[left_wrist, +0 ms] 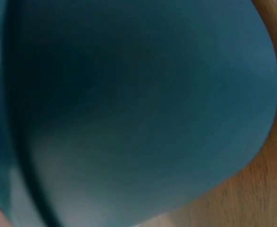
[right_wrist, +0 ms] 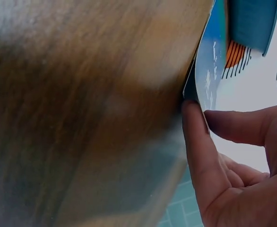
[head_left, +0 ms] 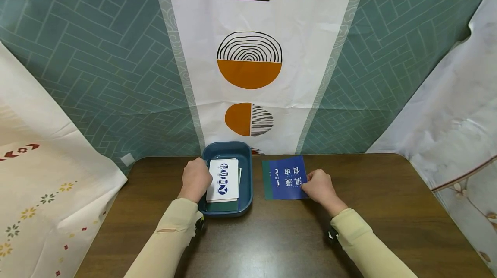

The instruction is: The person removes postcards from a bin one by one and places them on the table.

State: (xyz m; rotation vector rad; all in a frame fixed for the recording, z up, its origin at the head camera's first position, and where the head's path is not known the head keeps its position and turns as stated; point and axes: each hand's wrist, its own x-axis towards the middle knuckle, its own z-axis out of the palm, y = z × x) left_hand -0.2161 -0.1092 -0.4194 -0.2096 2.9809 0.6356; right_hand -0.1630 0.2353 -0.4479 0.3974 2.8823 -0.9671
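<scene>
The right hand (head_left: 320, 186) pinches the right edge of a blue card with white characters (head_left: 285, 181) between thumb and index finger; the right wrist view shows that edge raised off the wooden table (head_left: 291, 243) and the card slightly bowed. The blue card lies to the right of the blue rectangular tray (head_left: 245, 187), apart from it; a strip of a green card (head_left: 267, 183) projects from beneath its left side.

The left hand (head_left: 196, 178) grips the left rim of the tray with curled fingers; the left wrist view is filled mainly by the tray's outer wall, with only a small part of the hand at the lower left. The tray stands upright near the far edge of the table; it contains a white card with blue lettering (head_left: 231, 183), face up on top of other cards, among them a dark green card (head_left: 223, 206) visible at the near end. Behind the table hangs a green and white patterned cloth (head_left: 303, 53); both forearms wear pale yellow sleeves (head_left: 167, 239).
</scene>
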